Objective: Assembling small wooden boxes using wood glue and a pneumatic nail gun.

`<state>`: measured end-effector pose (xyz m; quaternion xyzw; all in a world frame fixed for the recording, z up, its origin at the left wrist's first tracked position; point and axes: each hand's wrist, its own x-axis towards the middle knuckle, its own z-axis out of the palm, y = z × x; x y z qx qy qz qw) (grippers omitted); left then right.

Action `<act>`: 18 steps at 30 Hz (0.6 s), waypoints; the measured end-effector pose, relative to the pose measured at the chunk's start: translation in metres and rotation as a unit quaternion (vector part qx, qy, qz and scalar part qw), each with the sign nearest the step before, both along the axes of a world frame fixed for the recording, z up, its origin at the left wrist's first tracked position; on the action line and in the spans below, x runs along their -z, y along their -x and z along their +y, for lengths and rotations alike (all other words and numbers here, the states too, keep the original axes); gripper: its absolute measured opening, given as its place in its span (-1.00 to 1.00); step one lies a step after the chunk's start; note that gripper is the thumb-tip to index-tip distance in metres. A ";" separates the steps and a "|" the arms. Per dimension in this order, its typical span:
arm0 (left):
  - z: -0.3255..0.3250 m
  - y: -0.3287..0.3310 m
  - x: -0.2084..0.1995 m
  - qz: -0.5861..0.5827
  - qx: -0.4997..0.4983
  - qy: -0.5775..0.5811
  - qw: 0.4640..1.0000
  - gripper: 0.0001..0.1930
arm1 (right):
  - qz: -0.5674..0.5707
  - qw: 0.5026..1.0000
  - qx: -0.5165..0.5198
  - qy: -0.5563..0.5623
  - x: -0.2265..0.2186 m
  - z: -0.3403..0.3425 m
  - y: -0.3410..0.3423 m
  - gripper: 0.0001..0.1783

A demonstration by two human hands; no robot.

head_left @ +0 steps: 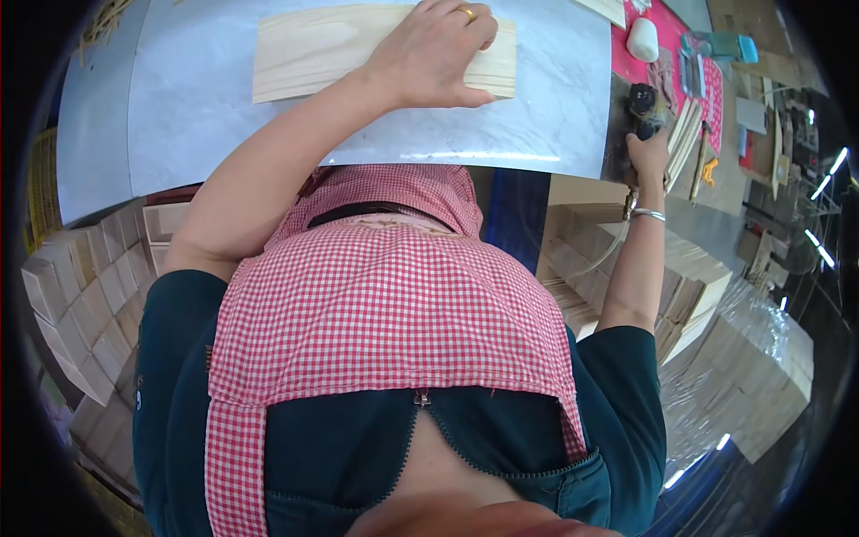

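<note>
Beyond the checked apron (394, 304), the right hand (649, 154) is closed around a black tool (642, 100) at the table's right end, beside thin wood strips (684, 143), a spot within easy reach without crowding the work. The left hand (438, 49) lies wide, thumb and fingers apart, over the right part of a pale board (313, 54) flat on the table (197, 98), likely to steady it, though whether it grips the edges I cannot tell. Farther off, a white spool (642, 40) sits on pink cloth (667, 27), clear of both hands.
</note>
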<state>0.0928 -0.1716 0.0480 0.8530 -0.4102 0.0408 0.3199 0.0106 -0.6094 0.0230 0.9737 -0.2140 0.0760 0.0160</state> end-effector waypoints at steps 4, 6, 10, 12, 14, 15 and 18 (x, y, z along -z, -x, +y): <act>0.004 -0.001 0.001 0.010 0.013 -0.014 1.000 -0.39 | 0.025 0.953 0.152 -0.261 -0.080 0.052 -0.012 -0.69; 0.006 0.000 -0.003 0.015 0.008 -0.013 1.000 -0.39 | 0.006 0.949 0.127 -0.288 -0.105 0.089 -0.001 -0.70; 0.008 0.003 -0.006 0.021 0.002 -0.021 1.000 -0.37 | -0.041 0.920 0.061 -0.384 -0.142 0.177 0.039 -0.74; 0.005 0.005 0.006 -0.105 -0.063 -0.023 0.992 -0.37 | -0.014 0.920 0.063 -0.386 -0.151 0.208 0.055 -0.77; 0.003 0.008 0.015 -0.229 -0.126 -0.026 0.965 -0.37 | -0.022 0.885 0.006 -0.465 -0.154 0.229 0.065 -0.76; 0.003 0.007 0.011 -0.227 -0.125 -0.023 0.965 -0.37 | -0.021 0.886 0.008 -0.463 -0.154 0.232 0.066 -0.76; 0.005 0.005 -0.010 -0.039 -0.042 -0.039 0.998 -0.37 | 0.015 0.882 -0.004 -0.472 -0.155 0.238 0.067 -0.74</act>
